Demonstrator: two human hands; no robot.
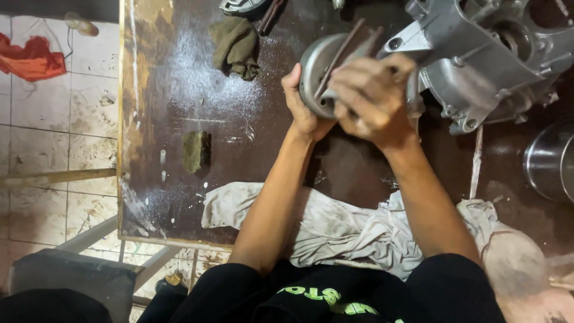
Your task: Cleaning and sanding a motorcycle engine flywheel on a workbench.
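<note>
This is a repair workshop for engines, and a grubby one. Beyond the fingers [365,90] of the person's oil-blackened hands lies a large grey cast-metal engine casing [478,60] with bolt holes and bores. Under them spreads a dark, stained wooden workbench top [161,119], dusted with pale powder. Nearer the body than the fingers lies a crumpled, dirty white rag [335,227]; up and to the left of them sits an olive-green cloth wad [236,46]. Far left of the fingers, smeared white floor tiles [54,137] show past the bench edge
</note>
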